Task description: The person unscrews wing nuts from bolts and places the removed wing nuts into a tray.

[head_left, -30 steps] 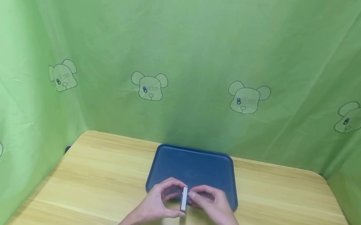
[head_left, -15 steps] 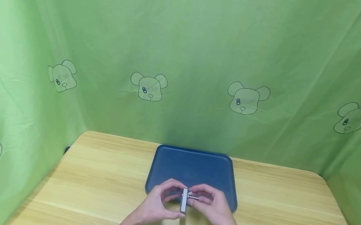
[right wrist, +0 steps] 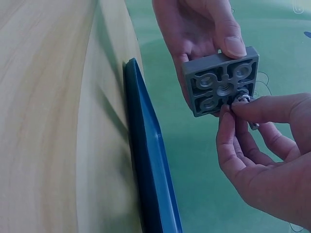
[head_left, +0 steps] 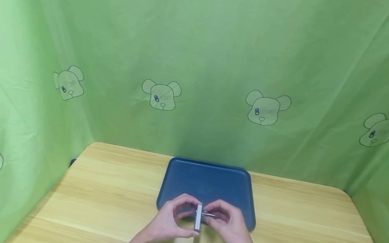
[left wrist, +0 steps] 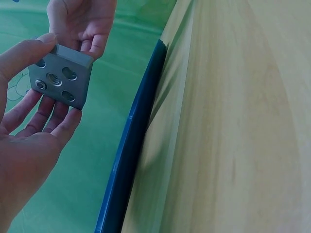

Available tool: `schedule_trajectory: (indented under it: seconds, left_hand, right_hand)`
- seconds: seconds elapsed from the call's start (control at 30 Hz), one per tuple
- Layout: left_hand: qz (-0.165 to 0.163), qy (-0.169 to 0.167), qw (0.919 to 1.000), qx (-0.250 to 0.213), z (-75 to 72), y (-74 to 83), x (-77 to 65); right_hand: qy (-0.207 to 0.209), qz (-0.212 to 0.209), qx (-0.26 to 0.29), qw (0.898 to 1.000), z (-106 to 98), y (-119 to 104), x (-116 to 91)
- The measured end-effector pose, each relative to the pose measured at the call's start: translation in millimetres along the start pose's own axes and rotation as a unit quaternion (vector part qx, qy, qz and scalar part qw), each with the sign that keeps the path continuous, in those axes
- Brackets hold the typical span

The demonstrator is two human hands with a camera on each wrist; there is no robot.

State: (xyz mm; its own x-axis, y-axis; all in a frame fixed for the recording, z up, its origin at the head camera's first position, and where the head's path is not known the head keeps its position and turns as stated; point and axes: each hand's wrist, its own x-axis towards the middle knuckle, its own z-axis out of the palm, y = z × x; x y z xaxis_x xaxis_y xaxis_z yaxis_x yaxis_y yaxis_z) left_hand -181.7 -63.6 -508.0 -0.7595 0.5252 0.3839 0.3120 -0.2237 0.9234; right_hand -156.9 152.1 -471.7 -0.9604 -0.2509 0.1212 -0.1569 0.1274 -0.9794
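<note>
My left hand [head_left: 166, 220] grips a grey square plate [head_left: 198, 217] by opposite edges, thumb on one and fingertips on the other, so it stands on edge. Round holes surround a centre hole in the plate [left wrist: 60, 76]; a round metal bolt head [left wrist: 41, 85] with a socket sits in one corner hole. The plate's ribbed face [right wrist: 224, 87] turns toward my right hand [head_left: 232, 224]. There, my right thumb and fingers pinch a small silver piece [right wrist: 244, 98] on the bolt's shank [head_left: 209, 215], which juts out rightward. The fingers partly hide this piece.
Behind and beneath the hands a dark blue tray [head_left: 208, 179] lies on the wooden table [head_left: 308, 224]. A green curtain [head_left: 213, 48] with bear drawings encloses the table's back and sides.
My right thumb and fingers have shifted around the small silver piece, and the bolt's shank has come into sight between them. The plate and my left hand stay almost where they were.
</note>
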Motion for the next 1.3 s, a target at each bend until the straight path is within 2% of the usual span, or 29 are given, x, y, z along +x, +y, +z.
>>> schedule_trajectory:
  seconds: [0.27,0.4,0.5,0.63,0.83,1.3]
  left_hand:
    - [-0.003,0.005,0.9999,0.011,-1.3,0.5,-0.3]
    - [-0.005,0.006,0.9998,0.017,-1.1,0.9,0.0]
    - [-0.002,0.004,0.9998,0.022,-0.4,0.8,0.0]
    - [0.001,0.003,0.9996,0.03,1.4,1.8,-0.2]
    - [0.001,0.0,0.9994,0.035,5.0,3.3,-0.5]
    - [-0.006,-0.003,0.9994,0.033,4.9,2.7,-0.6]
  right_hand:
    - [-0.03,0.002,-0.008,1.0,-7.9,0.0,-0.8]
    - [-0.047,0.016,0.009,0.999,-11.9,-0.2,-0.2]
    - [-0.04,0.043,0.028,0.998,-11.3,-1.3,0.7]
    - [-0.021,0.064,0.02,0.998,-10.8,-1.5,1.2]
    - [-0.016,0.064,0.011,0.998,-10.1,0.6,1.1]
    - [-0.024,0.054,0.045,0.997,-6.7,1.7,1.0]
